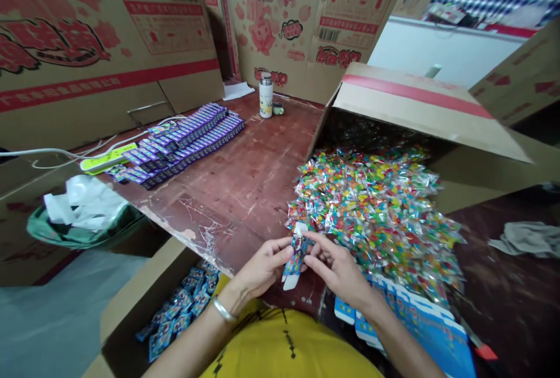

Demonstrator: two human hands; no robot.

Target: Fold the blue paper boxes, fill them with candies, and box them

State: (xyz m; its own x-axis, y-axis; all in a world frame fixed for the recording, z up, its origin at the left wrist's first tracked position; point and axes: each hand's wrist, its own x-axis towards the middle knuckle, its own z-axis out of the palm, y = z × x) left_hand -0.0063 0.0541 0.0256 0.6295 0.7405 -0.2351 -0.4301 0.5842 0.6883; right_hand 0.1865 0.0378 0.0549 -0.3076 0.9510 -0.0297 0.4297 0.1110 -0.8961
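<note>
Head view shows a small box (296, 256) in front of the body, over the near edge of the desk (258, 174), pinched by the fingers of the left hand (262, 266) and the right hand (336, 267). White flaps stick out at both its ends, so this one looks unfinished. From it, at 8 o'clock, a carton (133, 299) holds many packed-looking blue boxes (192, 289), seemingly done. Plenty seems left: a big heap of candy bags (376, 203) at 2 o'clock and flat blue boxes (422, 325) at 4 o'clock.
</note>
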